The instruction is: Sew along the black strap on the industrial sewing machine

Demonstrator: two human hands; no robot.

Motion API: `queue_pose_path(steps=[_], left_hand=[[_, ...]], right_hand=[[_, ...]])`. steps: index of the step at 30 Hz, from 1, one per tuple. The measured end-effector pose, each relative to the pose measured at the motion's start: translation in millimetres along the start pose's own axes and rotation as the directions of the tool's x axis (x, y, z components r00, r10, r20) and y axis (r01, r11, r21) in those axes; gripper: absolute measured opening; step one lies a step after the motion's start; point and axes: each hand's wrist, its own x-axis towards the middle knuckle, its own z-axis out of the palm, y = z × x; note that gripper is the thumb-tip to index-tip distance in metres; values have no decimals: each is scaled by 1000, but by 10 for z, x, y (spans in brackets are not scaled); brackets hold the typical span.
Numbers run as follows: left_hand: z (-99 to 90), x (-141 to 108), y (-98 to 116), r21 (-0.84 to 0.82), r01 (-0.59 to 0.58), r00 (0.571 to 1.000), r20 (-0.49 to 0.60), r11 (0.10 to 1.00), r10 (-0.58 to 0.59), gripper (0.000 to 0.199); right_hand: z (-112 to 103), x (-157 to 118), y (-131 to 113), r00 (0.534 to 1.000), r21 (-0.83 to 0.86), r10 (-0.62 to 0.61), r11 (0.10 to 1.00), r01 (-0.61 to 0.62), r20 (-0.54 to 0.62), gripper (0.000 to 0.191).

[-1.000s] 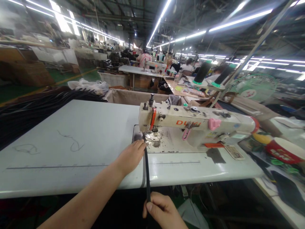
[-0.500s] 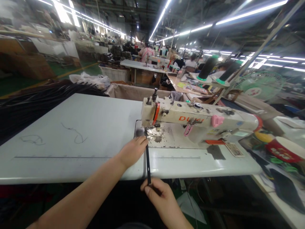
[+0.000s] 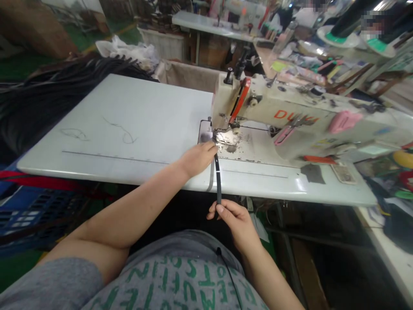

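A narrow black strap (image 3: 218, 183) runs from the presser foot of a white sewing machine (image 3: 267, 101) toward my body, over the table's front edge. Close to the needle area, my left hand (image 3: 200, 157) has its fingers together on the strap, guiding contact hidden partly under the fingertips. My right hand (image 3: 235, 217) pinches the strap between thumb and fingers, just in front of the table edge. A small white mark crosses the strap between the two hands. The machine's metal needle plate (image 3: 230, 142) lies right of my left fingertips.
Loose threads (image 3: 124, 131) lie on the white sewing table (image 3: 155, 116). A heap of black straps (image 3: 74, 90) sits at the left, beside a white plastic bag (image 3: 129, 51). A blue crate (image 3: 29, 211) stands below left. Thread cones (image 3: 346, 23) rise at upper right.
The view has tilted down, so my shirt and the blue crate now show. Both hands keep hold of the strap in nearly the same places by the machine.
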Motion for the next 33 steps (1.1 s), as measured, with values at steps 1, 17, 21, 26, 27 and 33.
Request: queue_pose_path(steps=[1, 17, 21, 26, 27, 33], left_hand=[[-2, 1, -1, 1, -4, 1000, -1, 1000, 4, 23], [28, -20, -7, -25, -2, 1000, 19, 1000, 3, 27], [44, -25, -9, -8, -13, 1000, 14, 1000, 13, 25], [75, -26, -18, 2, -21, 1000, -7, 1000, 21, 24], [89, -25, -24, -5, -23, 999, -25, 1000, 23, 25], [174, -15, -51, -26, -10, 997, -77, 1000, 8, 28]], right_hand=[[-7, -19, 5, 1000, 13, 4, 1000, -4, 7, 26], [-26, -103, -55, 993, 68, 61, 995, -68, 105, 37], [-20, -47, -39, 993, 41, 54, 997, -59, 108, 39], [-42, 15, 44, 995, -11, 12, 1000, -11, 99, 44], [-49, 25, 67, 995, -18, 8, 1000, -6, 99, 44], [-83, 78, 207, 993, -3, -9, 1000, 9, 116, 47]])
